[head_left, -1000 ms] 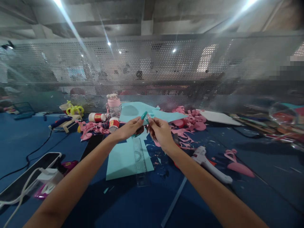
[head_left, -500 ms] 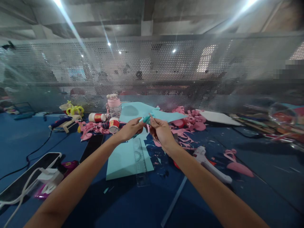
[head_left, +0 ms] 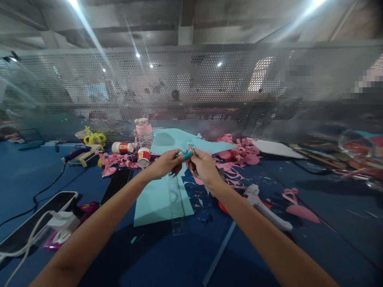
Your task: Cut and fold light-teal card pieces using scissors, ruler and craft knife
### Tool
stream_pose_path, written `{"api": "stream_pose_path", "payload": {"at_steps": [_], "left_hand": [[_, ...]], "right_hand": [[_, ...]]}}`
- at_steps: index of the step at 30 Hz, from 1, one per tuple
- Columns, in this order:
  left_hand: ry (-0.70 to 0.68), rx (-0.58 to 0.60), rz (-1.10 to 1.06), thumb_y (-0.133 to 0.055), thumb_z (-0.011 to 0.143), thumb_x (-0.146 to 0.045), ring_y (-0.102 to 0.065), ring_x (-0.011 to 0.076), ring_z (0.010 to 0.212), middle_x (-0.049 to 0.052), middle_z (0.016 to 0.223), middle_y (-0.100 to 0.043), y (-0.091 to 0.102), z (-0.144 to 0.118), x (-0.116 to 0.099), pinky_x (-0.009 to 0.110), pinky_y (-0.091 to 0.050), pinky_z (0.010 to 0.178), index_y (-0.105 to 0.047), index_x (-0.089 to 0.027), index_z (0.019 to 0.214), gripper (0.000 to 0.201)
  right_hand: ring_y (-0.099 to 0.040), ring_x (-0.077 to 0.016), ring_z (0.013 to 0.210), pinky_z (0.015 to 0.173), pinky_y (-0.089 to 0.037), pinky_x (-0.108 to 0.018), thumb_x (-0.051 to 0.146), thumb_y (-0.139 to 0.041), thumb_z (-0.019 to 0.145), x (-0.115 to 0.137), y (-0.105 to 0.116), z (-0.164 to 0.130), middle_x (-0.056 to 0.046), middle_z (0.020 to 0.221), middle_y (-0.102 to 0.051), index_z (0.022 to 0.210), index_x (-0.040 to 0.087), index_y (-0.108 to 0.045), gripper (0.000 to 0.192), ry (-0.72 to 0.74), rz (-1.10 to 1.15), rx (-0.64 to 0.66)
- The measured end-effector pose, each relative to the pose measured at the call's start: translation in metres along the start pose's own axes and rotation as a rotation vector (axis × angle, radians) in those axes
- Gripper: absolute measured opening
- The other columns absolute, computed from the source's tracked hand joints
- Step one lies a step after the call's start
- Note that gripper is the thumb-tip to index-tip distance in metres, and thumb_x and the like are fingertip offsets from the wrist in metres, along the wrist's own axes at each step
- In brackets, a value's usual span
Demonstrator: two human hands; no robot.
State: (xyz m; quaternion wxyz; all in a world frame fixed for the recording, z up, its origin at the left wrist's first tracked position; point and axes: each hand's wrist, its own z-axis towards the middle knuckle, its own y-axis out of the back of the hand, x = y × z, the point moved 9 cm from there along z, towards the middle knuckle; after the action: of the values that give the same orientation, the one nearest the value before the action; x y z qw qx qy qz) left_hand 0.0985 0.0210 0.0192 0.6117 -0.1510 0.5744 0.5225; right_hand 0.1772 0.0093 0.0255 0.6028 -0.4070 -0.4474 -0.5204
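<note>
My left hand (head_left: 166, 163) and my right hand (head_left: 204, 166) meet above the blue table, fingertips pinched together on a small teal paper piece (head_left: 188, 154) held between them. Directly below the hands lies a light blue paper sheet (head_left: 155, 201) with a clear plastic ruler (head_left: 176, 203) across it. Small blue and pink scraps lie around the sheet.
A white glue gun (head_left: 263, 207) lies to the right, a red-handled tool partly under my right arm. Pink paper cutouts (head_left: 239, 153), two glue bottles (head_left: 143, 156), a pink-lidded jar (head_left: 143, 133) and a large blue sheet (head_left: 179, 139) sit behind. A phone with a white charger (head_left: 56, 221) is at left.
The teal piece, first held upright in my left fingertips, has been lowered and tilted sideways between both hands. The hands have dropped slightly and closed together.
</note>
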Motion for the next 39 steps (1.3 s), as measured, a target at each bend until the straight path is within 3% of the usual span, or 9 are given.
{"api": "stream_pose_path", "payload": {"at_steps": [3, 8, 15, 20, 24, 29, 34, 39], "left_hand": [[-0.004, -0.056, 0.032, -0.048, 0.079, -0.056, -0.032, 0.0037, 0.038, -0.006, 0.046, -0.039, 0.005, 0.000, -0.001, 0.017, -0.026, 0.037, -0.040, -0.017, 0.060, 0.044], [-0.032, -0.217, -0.041, -0.059, 0.073, -0.052, -0.027, 0.0032, 0.036, -0.010, 0.043, -0.033, 0.017, -0.002, -0.006, 0.016, -0.022, 0.036, -0.041, -0.018, 0.067, 0.039], [0.003, -0.223, -0.009, -0.058, 0.074, -0.050, -0.027, 0.0045, 0.031, -0.012, 0.037, -0.034, 0.017, -0.004, -0.005, 0.016, -0.019, 0.032, -0.049, -0.017, 0.083, 0.035], [0.044, -0.222, 0.083, -0.059, 0.073, -0.052, -0.032, 0.0049, 0.031, -0.009, 0.036, -0.036, 0.019, -0.005, -0.004, 0.017, -0.023, 0.033, -0.049, -0.016, 0.069, 0.038], [0.070, -0.206, 0.008, -0.060, 0.070, -0.055, -0.033, 0.0047, 0.031, -0.009, 0.036, -0.035, 0.018, -0.004, -0.002, 0.018, -0.022, 0.032, -0.048, -0.016, 0.061, 0.043], [0.061, -0.277, -0.112, -0.070, 0.065, -0.045, -0.030, 0.0037, 0.029, -0.012, 0.038, -0.032, 0.023, -0.004, -0.001, 0.017, -0.020, 0.031, -0.050, -0.016, 0.081, 0.039], [-0.008, -0.180, -0.092, -0.066, 0.070, -0.046, -0.032, 0.0042, 0.031, -0.012, 0.040, -0.035, 0.016, -0.005, -0.007, 0.016, -0.024, 0.032, -0.048, -0.016, 0.087, 0.039], [-0.122, -0.059, -0.122, -0.039, 0.084, -0.058, -0.043, 0.0062, 0.039, -0.006, 0.050, -0.047, 0.004, -0.008, -0.023, 0.018, -0.034, 0.038, -0.041, -0.018, 0.077, 0.041]], "right_hand": [[-0.027, -0.0042, 0.022, 0.026, -0.019, -0.017, 0.037, -0.052, 0.074, -0.003, 0.000, -0.001, 0.008, 0.029, -0.037, 0.051, 0.019, -0.045, 0.030, -0.045, 0.023, -0.001], [-0.025, -0.0039, 0.020, 0.027, -0.017, -0.018, 0.037, -0.051, 0.075, 0.000, 0.002, -0.003, 0.007, 0.025, -0.035, 0.044, 0.019, -0.043, 0.037, -0.012, -0.057, -0.008], [-0.027, -0.0041, 0.024, 0.028, -0.019, -0.018, 0.045, -0.057, 0.072, 0.001, 0.005, 0.000, 0.008, 0.028, -0.034, 0.044, 0.019, -0.041, 0.042, 0.045, -0.045, -0.035], [-0.026, -0.0046, 0.026, 0.030, -0.019, -0.019, 0.052, -0.055, 0.074, 0.005, 0.000, -0.002, 0.009, 0.031, -0.034, 0.050, 0.020, -0.044, 0.041, 0.087, -0.023, 0.003], [-0.026, -0.0047, 0.028, 0.031, -0.019, -0.020, 0.051, -0.052, 0.076, 0.009, 0.000, -0.004, 0.009, 0.033, -0.034, 0.052, 0.020, -0.046, 0.040, 0.107, -0.045, 0.018], [-0.027, -0.0051, 0.030, 0.033, -0.018, -0.020, 0.054, -0.051, 0.076, 0.009, 0.008, -0.002, 0.006, 0.032, -0.033, 0.044, 0.020, -0.041, 0.048, 0.108, -0.162, -0.035], [-0.027, -0.0057, 0.031, 0.033, -0.019, -0.021, 0.062, -0.050, 0.073, 0.008, 0.007, 0.000, 0.006, 0.033, -0.034, 0.047, 0.020, -0.042, 0.050, 0.121, -0.191, -0.008], [-0.027, -0.0056, 0.031, 0.034, -0.020, -0.021, 0.062, -0.048, 0.076, 0.013, 0.003, -0.003, 0.007, 0.033, -0.033, 0.047, 0.020, -0.040, 0.051, 0.157, -0.198, 0.005]]}}
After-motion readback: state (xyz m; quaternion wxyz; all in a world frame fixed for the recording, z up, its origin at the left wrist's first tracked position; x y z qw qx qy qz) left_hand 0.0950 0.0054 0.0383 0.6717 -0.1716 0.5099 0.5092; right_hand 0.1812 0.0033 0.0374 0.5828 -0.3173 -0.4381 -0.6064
